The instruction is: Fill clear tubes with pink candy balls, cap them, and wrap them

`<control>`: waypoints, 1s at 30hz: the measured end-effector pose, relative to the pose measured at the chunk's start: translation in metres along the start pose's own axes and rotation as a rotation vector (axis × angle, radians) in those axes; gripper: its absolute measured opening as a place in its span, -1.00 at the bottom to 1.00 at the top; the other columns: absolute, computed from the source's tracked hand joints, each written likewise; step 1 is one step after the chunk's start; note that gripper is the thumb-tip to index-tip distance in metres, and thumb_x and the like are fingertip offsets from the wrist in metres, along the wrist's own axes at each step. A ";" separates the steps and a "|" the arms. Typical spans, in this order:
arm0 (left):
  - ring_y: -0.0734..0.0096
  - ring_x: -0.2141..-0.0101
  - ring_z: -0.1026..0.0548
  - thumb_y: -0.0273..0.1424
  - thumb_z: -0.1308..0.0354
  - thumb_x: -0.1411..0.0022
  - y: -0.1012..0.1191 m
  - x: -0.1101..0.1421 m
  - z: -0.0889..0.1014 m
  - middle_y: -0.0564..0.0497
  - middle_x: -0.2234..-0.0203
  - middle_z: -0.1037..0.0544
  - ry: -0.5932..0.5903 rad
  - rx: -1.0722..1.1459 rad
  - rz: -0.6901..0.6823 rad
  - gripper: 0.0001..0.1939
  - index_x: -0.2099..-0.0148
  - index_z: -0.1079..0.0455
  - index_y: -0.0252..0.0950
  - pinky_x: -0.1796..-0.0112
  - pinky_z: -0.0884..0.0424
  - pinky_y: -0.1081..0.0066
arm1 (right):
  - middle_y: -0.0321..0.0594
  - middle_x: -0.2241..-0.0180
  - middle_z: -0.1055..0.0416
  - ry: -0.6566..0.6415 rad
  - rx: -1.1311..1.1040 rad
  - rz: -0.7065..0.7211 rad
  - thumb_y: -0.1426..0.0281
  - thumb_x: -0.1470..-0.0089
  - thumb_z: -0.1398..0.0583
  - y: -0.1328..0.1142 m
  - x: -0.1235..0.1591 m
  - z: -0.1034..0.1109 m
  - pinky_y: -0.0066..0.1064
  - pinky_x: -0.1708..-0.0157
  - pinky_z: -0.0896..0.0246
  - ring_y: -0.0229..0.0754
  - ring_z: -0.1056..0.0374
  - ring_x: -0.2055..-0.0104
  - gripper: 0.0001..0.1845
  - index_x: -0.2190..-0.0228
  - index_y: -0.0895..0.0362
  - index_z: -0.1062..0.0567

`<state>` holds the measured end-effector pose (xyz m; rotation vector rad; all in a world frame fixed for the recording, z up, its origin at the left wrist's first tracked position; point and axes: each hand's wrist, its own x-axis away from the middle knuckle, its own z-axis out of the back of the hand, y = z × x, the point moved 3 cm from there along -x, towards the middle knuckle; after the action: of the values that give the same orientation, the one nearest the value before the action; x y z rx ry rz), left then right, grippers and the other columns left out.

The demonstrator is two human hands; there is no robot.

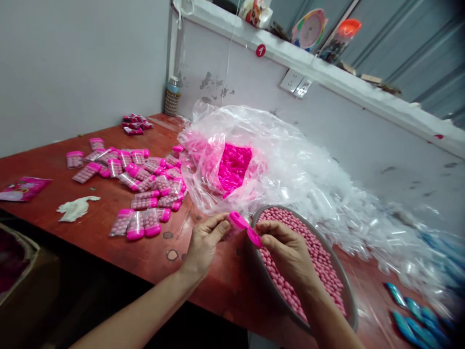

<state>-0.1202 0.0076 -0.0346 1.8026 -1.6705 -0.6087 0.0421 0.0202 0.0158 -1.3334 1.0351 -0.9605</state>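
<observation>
My left hand (205, 240) is closed around a small clear candy bottle (229, 233) with pink contents dimly visible. Its bright pink cap (238, 220) points toward my right hand. The thumb and fingers of my right hand (285, 245) pinch a pink oval lid (254, 237) that meets the cap at one edge. Below that hand stands a grey basin (348, 291) holding round pink candies (319, 257). Left of my hands, many filled candy bottles with pink caps (145, 223) lie in a loose heap on the red table (160, 261).
A clear plastic bag (203, 179) holds pink caps (234, 167). Behind the basin spreads a heap of clear empty bottles (312, 194). Blue wrapped packets (414, 315) lie at right; a crumpled tissue (76, 208) and a pink packet (25, 188) at left. A shelf (254, 36) runs above.
</observation>
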 end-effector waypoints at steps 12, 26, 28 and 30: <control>0.29 0.23 -0.49 -0.39 -0.17 -0.07 0.006 0.010 -0.002 -0.03 0.29 -0.57 -0.183 -0.402 -0.203 -0.81 0.22 -0.52 -0.25 0.16 -0.40 0.35 | -0.22 0.35 -0.49 -0.085 -0.144 -0.162 0.36 0.12 -0.31 -0.003 -0.011 -0.013 -0.42 0.31 -0.29 -0.25 -0.39 0.35 -0.79 0.34 0.13 -0.53; 0.27 0.24 -0.51 -0.42 -0.19 -0.05 0.004 0.005 0.003 -0.03 0.24 -0.57 -0.208 -0.586 -0.181 -0.81 0.23 -0.52 -0.23 0.24 -0.46 0.38 | -0.25 0.47 -0.47 -0.181 -0.291 -0.383 0.44 0.27 -0.36 0.002 -0.013 -0.027 -0.50 0.38 -0.25 -0.35 -0.36 0.45 -0.74 0.43 0.25 -0.52; 0.25 0.23 -0.51 -0.39 -0.17 -0.06 -0.001 0.002 0.001 -0.04 0.24 -0.57 -0.195 -0.517 -0.084 -0.79 0.21 -0.51 -0.25 0.26 -0.48 0.36 | -0.29 0.46 -0.46 -0.134 -0.263 -0.321 0.43 0.22 -0.35 0.003 -0.015 -0.023 -0.53 0.44 -0.24 -0.36 -0.35 0.47 -0.77 0.43 0.22 -0.49; 0.23 0.21 -0.50 -0.37 -0.16 -0.07 -0.006 0.000 -0.004 -0.05 0.23 -0.56 -0.179 -0.469 -0.051 -0.77 0.19 -0.50 -0.27 0.24 -0.47 0.35 | -0.31 0.48 -0.44 -0.121 -0.252 -0.294 0.41 0.19 -0.34 0.004 -0.018 -0.020 -0.52 0.46 -0.25 -0.37 -0.34 0.49 -0.79 0.45 0.21 -0.47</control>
<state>-0.1133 0.0087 -0.0359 1.4853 -1.4396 -1.1096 0.0176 0.0320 0.0132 -1.7678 0.9035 -0.9730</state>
